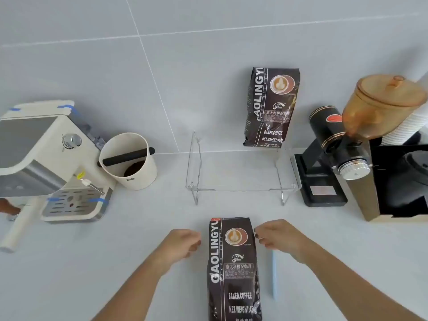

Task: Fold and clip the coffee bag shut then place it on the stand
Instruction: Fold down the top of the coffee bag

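head view: coffee bag lying flat between hands, top reachable for folding
fingers: left hand and right hand loosely curled, holding nothing
clip: lying just under right wrist

Bare forearms, no sleeves, right hand dark-painted nails

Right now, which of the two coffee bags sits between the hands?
The near coffee bag, flanked by the left hand and right hand. The far bag stands on the stand.
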Available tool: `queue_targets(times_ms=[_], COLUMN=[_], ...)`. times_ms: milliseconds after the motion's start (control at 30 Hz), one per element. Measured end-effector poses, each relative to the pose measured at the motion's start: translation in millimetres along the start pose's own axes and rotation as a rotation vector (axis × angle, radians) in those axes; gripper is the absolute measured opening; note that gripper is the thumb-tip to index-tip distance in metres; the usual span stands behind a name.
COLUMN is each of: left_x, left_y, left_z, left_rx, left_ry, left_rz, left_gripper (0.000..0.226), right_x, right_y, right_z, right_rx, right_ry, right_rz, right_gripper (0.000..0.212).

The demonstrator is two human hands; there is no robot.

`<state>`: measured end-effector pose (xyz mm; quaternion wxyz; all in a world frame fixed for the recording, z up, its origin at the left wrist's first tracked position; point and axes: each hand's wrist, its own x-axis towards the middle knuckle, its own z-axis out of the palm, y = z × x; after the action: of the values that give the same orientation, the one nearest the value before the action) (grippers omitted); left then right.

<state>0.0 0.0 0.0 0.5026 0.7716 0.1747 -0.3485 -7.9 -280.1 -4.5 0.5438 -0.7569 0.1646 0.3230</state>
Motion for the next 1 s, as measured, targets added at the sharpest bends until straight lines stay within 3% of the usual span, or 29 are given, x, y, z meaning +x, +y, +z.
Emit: queue_targets(times_ms=[233,433,533,633,1000], left_x=[18.6,27.3,18.8,-0.8,-74.9], left_y=[4.5,-0.1,5.5,12.5,32.5], left_z=[32.9,39.0,41.3,39.5,29.8], left_rx=[-0.257,-0.389,-0.417,-0.434,-0.558], left_ry=[0.009,0.083,0.102,0.091,0.07], left_rz=[-0.033,-0.021,0.016,0.101,0.381], left_gripper=[0.033,0.018,0.015,0.016,0.014], right_x=[9.8,12.5,5.0,-14.1,-84.9], right_y=[5.6,0.1,-5.5,-10.4,-36.1], right_z=[23.9,32.0,35.2,36.6,34.7], right_rx=[0.227,0.243,0.213,0.219,0.267], right_ry=[0.074,0.106,0.174,0.208,0.244], right_rz=[0.005,-0.045,-0.101,-0.183,-0.447], right_gripper=[0.019,0.019,0.032,0.04,0.035])
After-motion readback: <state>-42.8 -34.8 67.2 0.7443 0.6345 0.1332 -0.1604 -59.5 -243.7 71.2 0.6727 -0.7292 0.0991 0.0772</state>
